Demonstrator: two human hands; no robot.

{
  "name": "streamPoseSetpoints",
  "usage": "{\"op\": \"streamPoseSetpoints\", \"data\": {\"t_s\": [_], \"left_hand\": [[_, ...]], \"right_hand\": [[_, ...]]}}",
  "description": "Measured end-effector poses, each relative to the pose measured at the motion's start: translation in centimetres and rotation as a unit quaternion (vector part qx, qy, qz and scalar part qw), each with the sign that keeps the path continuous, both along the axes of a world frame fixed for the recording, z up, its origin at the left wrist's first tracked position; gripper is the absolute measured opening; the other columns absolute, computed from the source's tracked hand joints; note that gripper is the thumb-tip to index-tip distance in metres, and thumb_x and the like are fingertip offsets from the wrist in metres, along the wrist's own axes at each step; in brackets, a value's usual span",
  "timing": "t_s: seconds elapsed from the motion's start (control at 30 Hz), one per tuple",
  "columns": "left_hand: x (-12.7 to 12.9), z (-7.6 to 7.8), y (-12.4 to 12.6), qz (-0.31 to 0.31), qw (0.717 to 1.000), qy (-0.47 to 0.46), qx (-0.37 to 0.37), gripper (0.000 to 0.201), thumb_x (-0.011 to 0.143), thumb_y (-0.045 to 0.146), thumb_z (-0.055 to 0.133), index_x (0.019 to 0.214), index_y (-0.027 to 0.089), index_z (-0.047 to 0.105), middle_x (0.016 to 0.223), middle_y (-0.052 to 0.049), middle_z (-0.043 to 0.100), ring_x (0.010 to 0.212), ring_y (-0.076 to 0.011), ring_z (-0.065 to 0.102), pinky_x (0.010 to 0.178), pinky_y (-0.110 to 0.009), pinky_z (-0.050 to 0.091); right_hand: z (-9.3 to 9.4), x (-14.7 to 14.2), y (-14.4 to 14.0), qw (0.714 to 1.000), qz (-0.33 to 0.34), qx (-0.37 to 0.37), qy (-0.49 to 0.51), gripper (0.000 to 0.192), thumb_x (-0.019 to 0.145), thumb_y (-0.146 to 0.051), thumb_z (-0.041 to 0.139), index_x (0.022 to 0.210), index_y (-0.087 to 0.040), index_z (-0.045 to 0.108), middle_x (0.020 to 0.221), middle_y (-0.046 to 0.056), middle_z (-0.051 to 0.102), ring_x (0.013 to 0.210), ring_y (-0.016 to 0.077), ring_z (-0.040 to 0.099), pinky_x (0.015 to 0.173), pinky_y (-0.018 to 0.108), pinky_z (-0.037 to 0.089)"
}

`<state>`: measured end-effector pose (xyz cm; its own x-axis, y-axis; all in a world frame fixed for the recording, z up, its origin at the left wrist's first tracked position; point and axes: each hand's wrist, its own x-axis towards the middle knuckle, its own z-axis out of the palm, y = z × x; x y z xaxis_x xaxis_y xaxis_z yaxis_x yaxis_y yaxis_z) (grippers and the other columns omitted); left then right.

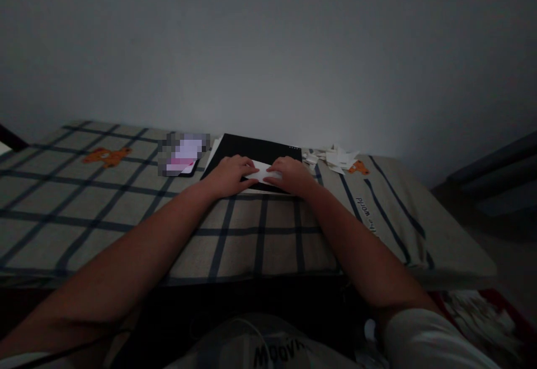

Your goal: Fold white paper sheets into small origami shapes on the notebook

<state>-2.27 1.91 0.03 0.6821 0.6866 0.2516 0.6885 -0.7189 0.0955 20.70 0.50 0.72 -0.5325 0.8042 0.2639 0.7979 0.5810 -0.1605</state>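
A small white piece of paper lies over a black flat folder or notebook on the table. My left hand has its thumb and fingers closed on the paper's left part. From the other side, my right hand grips the right part, its thumb close to the left one. Both hands rest low over the folder's near edge. The fingers partly cover the paper, so its full shape is hidden. White sheets show from under the folder's left side.
A checked tablecloth covers the table against a grey wall. Left of the folder lies a phone with a lit, blurred screen. A pile of white paper scraps sits to the right. Below right is a red container with pale contents.
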Motion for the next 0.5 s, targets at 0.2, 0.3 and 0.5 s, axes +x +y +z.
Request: {"op": "streamPoseSetpoints", "data": {"t_s": [0.2,0.3,0.5], "left_hand": [[-0.1,0.3,-0.1,0.018,1.0,0.006,-0.001,0.043,0.088,0.052,0.054,0.115,0.022,0.068,0.118,-0.009,0.063,0.109,-0.0274,0.054,0.085,-0.037,0.036],[-0.1,0.3,0.0,0.006,1.0,-0.005,-0.007,0.042,0.087,0.051,0.056,0.113,0.021,0.069,0.119,-0.008,0.064,0.111,-0.0267,0.054,0.086,-0.037,0.035],[-0.5,0.2,0.5,-0.011,0.999,-0.022,-0.028,0.037,0.084,0.047,0.061,0.11,0.023,0.07,0.12,-0.007,0.065,0.112,-0.0257,0.055,0.094,-0.038,0.036]], "right_hand": [[-0.5,0.3,0.2,0.999,0.041,-0.019,0.015,0.04,0.084,-0.048,0.064,0.111,-0.019,0.071,0.117,0.01,0.063,0.105,0.0236,0.055,0.087,0.034,0.042],[-0.9,1.0,0.8,0.998,0.05,-0.021,0.022,0.034,0.085,-0.042,0.065,0.109,-0.02,0.072,0.119,0.01,0.063,0.108,0.0234,0.055,0.091,0.036,0.042],[-0.9,1.4,1.3,0.997,0.068,-0.029,0.032,0.027,0.089,-0.04,0.059,0.099,-0.021,0.075,0.112,0.008,0.069,0.104,0.0213,0.059,0.09,0.035,0.044]]}}
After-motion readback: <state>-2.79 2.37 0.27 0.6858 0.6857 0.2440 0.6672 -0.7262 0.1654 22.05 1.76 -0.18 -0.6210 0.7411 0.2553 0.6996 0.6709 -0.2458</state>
